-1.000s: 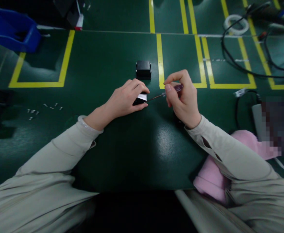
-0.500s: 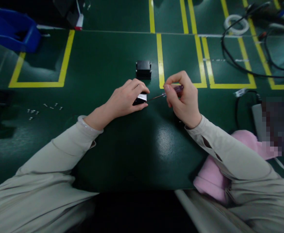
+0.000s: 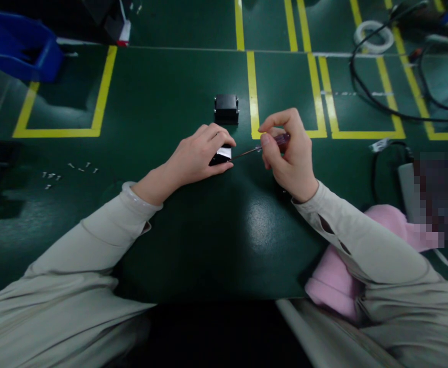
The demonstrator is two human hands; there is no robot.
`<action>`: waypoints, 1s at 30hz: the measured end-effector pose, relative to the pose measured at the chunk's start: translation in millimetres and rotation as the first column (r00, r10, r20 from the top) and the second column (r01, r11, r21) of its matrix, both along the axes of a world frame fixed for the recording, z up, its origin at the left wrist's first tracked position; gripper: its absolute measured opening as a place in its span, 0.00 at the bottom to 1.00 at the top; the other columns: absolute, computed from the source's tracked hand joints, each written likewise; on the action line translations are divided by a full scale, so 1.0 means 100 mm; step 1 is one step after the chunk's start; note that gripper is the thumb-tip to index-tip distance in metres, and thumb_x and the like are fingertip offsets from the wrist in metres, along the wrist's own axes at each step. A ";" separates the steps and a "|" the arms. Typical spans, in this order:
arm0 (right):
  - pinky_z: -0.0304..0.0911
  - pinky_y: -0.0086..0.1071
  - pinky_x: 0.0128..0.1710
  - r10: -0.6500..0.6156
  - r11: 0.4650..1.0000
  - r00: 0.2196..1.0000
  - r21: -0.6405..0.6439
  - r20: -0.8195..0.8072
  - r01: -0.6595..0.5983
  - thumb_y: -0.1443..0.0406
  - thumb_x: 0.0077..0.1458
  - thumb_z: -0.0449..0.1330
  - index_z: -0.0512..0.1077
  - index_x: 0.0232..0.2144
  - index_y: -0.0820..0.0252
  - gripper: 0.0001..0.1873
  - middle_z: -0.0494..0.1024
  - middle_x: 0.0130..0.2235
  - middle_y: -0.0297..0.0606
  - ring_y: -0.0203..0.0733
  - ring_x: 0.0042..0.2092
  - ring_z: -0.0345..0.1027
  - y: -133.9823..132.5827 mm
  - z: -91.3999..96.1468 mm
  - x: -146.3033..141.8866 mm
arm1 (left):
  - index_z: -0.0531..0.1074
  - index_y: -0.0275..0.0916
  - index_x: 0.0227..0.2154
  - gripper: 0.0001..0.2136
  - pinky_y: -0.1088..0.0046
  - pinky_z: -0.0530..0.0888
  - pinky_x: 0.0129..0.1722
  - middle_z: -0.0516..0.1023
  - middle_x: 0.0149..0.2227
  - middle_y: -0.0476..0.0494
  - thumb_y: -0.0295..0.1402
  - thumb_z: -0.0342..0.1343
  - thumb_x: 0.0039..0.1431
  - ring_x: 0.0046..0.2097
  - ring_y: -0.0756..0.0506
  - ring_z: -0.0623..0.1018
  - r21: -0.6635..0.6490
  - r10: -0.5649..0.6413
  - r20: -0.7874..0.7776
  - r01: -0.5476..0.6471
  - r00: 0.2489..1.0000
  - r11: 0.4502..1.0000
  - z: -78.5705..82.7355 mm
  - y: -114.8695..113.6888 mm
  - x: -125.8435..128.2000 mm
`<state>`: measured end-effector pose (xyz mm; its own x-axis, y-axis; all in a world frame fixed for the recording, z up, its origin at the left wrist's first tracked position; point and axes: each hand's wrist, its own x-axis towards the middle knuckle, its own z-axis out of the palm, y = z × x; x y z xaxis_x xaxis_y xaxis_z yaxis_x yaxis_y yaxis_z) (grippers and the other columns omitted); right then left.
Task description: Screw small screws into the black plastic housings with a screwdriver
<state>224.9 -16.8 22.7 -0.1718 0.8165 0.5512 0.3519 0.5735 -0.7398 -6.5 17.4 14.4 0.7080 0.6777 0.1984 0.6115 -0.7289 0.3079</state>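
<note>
My left hand (image 3: 198,156) is closed round a small black block (image 3: 220,157), partly hidden under its fingers; a bright reflection shows on its top. A screwdriver (image 3: 281,140) with a dark reddish handle is held in my right hand (image 3: 290,156), the forefinger raised off the handle. Its thin shaft points left, with the tip at the block's right side; whether it touches a screw is too small to tell. Just beyond my left hand stands a similar black block (image 3: 226,108) with shiny screws at its sides.
Several small screws (image 3: 51,176) lie scattered at the left. A blue bin (image 3: 20,46) stands at the far left. Black cables (image 3: 365,94) and a roll of white tape (image 3: 374,37) are at the far right. Pink cloth (image 3: 333,281) lies under my right forearm.
My right forefinger has lifted slightly, and the screwdriver handle has shifted a little up and right. My left hand and the block stay in place.
</note>
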 end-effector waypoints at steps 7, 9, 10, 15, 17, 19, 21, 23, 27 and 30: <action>0.68 0.30 0.31 0.006 1.000 1.000 -0.028 0.009 -0.006 0.50 0.68 0.51 0.65 0.39 0.54 0.15 0.71 0.34 0.32 0.31 0.31 0.67 0.00 0.01 0.00 | 0.67 0.40 0.53 0.18 0.52 0.73 0.57 0.72 0.55 0.38 0.38 0.58 0.63 0.58 0.35 0.73 0.006 0.001 -0.005 -0.001 1.000 1.000 0.00 0.00 0.00; 0.67 0.30 0.30 0.002 1.000 1.000 -0.025 0.009 -0.001 0.51 0.69 0.51 0.65 0.40 0.54 0.15 0.70 0.33 0.31 0.31 0.29 0.65 0.00 0.00 0.00 | 0.67 0.40 0.53 0.18 0.52 0.73 0.57 0.72 0.55 0.38 0.38 0.58 0.63 0.58 0.35 0.73 -0.001 0.004 -0.002 -0.004 1.000 1.000 0.00 0.00 0.01; 0.67 0.30 0.30 -0.001 1.000 1.000 -0.019 0.008 0.001 0.51 0.69 0.51 0.65 0.40 0.54 0.14 0.70 0.32 0.30 0.31 0.28 0.64 0.00 0.00 0.00 | 0.67 0.40 0.53 0.18 0.51 0.73 0.57 0.72 0.55 0.38 0.38 0.58 0.63 0.59 0.35 0.72 -0.004 0.005 0.000 -0.005 1.000 1.000 0.00 0.00 0.00; 0.68 0.31 0.32 -0.003 1.000 1.000 -0.016 0.016 0.003 0.49 0.68 0.50 0.65 0.41 0.53 0.16 0.69 0.32 0.31 0.32 0.31 0.66 0.01 0.00 0.01 | 0.67 0.41 0.54 0.18 0.51 0.73 0.57 0.72 0.56 0.38 0.38 0.58 0.63 0.59 0.35 0.72 -0.012 0.005 0.007 -0.005 1.000 1.000 0.00 0.00 0.00; 0.69 0.31 0.32 0.002 1.000 1.000 -0.022 0.015 -0.001 0.49 0.68 0.51 0.65 0.40 0.54 0.16 0.70 0.33 0.31 0.32 0.32 0.68 0.01 0.01 0.01 | 0.67 0.41 0.54 0.18 0.52 0.73 0.57 0.72 0.56 0.38 0.38 0.59 0.63 0.58 0.35 0.72 -0.015 0.006 0.006 -0.006 1.000 1.000 0.00 0.00 0.00; 0.68 0.31 0.32 0.004 1.000 1.000 -0.020 0.009 -0.004 0.51 0.68 0.52 0.65 0.39 0.54 0.15 0.71 0.33 0.31 0.32 0.31 0.67 0.01 0.01 0.01 | 0.67 0.40 0.54 0.18 0.52 0.73 0.57 0.72 0.56 0.38 0.38 0.59 0.63 0.58 0.35 0.72 -0.013 0.007 0.003 -0.007 1.000 1.000 0.00 0.00 0.00; 0.68 0.31 0.32 0.005 1.000 1.000 -0.015 0.000 -0.005 0.52 0.69 0.52 0.65 0.39 0.54 0.14 0.71 0.33 0.31 0.31 0.30 0.66 0.01 0.01 0.00 | 0.67 0.40 0.54 0.18 0.51 0.73 0.57 0.72 0.56 0.38 0.38 0.59 0.63 0.58 0.35 0.72 -0.010 0.006 -0.001 -0.006 1.000 1.000 0.00 0.00 0.00; 0.68 0.31 0.32 0.012 1.000 1.000 -0.005 -0.013 -0.012 0.53 0.69 0.52 0.66 0.40 0.54 0.13 0.71 0.32 0.31 0.31 0.29 0.66 0.01 0.00 0.00 | 0.67 0.40 0.54 0.18 0.51 0.73 0.57 0.72 0.56 0.37 0.38 0.59 0.63 0.59 0.35 0.72 -0.011 0.006 -0.001 -0.006 1.000 1.000 0.00 0.00 0.00; 0.70 0.32 0.35 0.031 0.999 0.999 0.012 -0.039 -0.030 0.53 0.69 0.53 0.66 0.40 0.54 0.12 0.72 0.34 0.32 0.32 0.33 0.70 0.01 0.01 0.00 | 0.67 0.41 0.54 0.18 0.51 0.73 0.57 0.72 0.56 0.38 0.38 0.59 0.63 0.59 0.35 0.72 -0.009 0.007 0.002 -0.007 1.000 1.000 0.00 0.00 0.00; 0.70 0.31 0.35 0.026 1.000 0.999 0.003 -0.034 -0.026 0.54 0.69 0.52 0.67 0.39 0.55 0.13 0.73 0.35 0.33 0.32 0.34 0.70 0.01 0.01 0.00 | 0.67 0.40 0.54 0.18 0.52 0.74 0.56 0.72 0.56 0.38 0.38 0.59 0.63 0.58 0.35 0.72 -0.004 0.007 -0.002 -0.007 1.000 1.000 0.00 0.00 0.00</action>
<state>225.1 -16.0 23.6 -0.1740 0.8104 0.5595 0.3115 0.5842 -0.7494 -6.7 17.1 14.4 0.7035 0.6836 0.1943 0.6173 -0.7233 0.3096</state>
